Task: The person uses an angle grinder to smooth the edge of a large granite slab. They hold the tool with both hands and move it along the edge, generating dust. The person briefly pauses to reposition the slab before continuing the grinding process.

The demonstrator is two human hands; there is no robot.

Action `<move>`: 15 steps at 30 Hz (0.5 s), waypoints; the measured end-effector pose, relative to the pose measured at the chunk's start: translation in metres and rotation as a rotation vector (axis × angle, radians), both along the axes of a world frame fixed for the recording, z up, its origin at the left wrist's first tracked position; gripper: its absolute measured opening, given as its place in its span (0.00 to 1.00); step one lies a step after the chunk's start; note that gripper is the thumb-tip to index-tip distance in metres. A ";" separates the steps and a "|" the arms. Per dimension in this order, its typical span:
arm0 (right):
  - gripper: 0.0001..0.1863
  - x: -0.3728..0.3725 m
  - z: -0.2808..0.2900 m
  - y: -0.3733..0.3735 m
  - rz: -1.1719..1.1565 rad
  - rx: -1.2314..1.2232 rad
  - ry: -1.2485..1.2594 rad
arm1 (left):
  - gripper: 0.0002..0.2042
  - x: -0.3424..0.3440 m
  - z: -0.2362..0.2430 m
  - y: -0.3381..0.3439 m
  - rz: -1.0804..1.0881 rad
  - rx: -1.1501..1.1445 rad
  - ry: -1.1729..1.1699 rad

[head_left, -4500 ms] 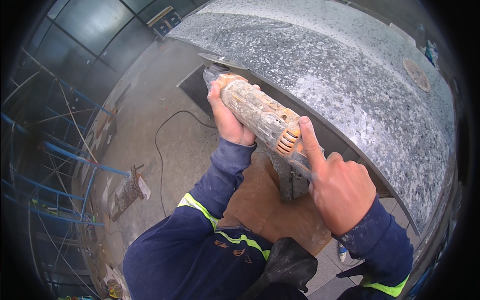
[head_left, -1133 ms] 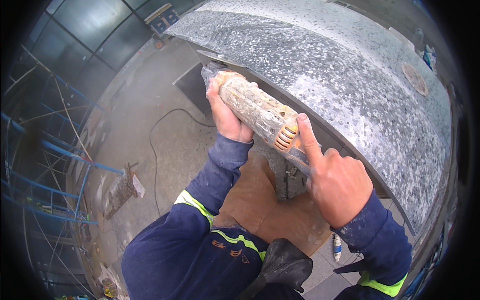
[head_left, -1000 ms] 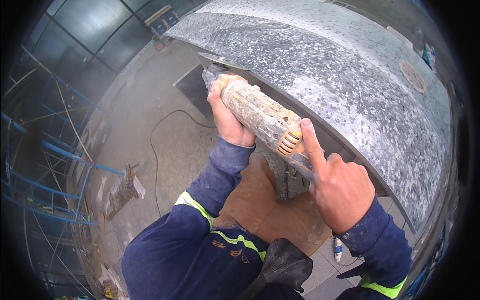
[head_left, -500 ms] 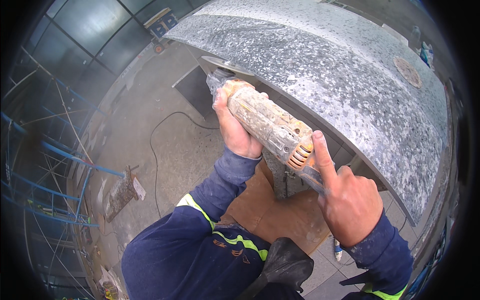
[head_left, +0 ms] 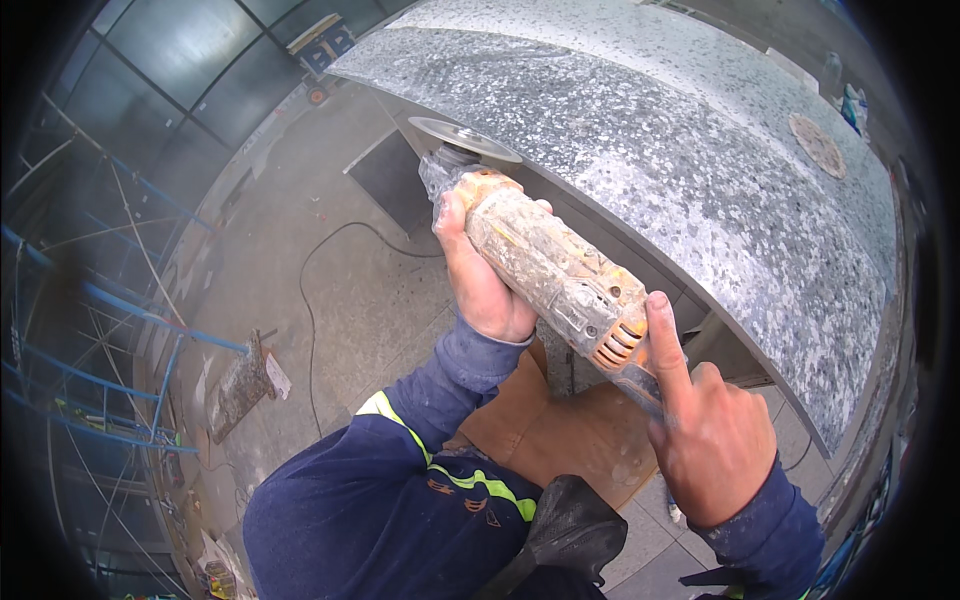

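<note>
My left hand (head_left: 480, 275) is wrapped round the front of a dust-caked orange angle grinder (head_left: 550, 270), under its head. My right hand (head_left: 715, 435) grips the rear end, index finger stretched along the housing. The silver disc (head_left: 465, 134) at the grinder's head sits at the left part of the near edge of a speckled grey stone slab (head_left: 700, 190); whether it touches cannot be told. The tool runs diagonally from that edge toward my lower right, beside the grey strip under the slab's edge.
Blue scaffolding (head_left: 150, 310) and a dirty board (head_left: 230, 400) stand at left. A black cord (head_left: 315, 250) crosses the dusty floor. Brown cardboard (head_left: 560, 450) lies below me, a dark panel (head_left: 385, 185) under the slab. A wheeled cart (head_left: 320, 50) stands at the back; a round patch (head_left: 815, 140) marks the slab's right.
Both hands and the grinder have moved down and right toward me over the last second, and the disc shows more fully. The grip is the same.
</note>
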State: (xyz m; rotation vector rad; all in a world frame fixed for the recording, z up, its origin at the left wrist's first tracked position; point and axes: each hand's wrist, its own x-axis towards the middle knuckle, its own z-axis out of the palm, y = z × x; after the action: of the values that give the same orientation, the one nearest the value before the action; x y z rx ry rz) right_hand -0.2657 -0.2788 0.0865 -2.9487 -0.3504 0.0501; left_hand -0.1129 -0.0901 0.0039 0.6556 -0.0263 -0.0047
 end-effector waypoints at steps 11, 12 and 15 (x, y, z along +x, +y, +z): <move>0.46 0.025 -0.007 0.010 0.060 0.010 -0.076 | 0.30 0.027 -0.006 0.016 -0.028 -0.012 -0.077; 0.46 0.030 -0.008 0.012 0.065 0.016 -0.079 | 0.30 0.031 -0.007 0.019 -0.027 -0.009 -0.081; 0.45 0.041 -0.009 0.018 0.080 0.007 -0.083 | 0.30 0.044 -0.011 0.026 -0.003 -0.007 -0.089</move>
State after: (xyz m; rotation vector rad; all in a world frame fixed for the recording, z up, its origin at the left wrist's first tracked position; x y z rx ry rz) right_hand -0.2251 -0.2610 0.0776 -2.9344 -0.4796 -0.0633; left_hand -0.0692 -0.0636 -0.0070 0.6487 -0.1127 0.0216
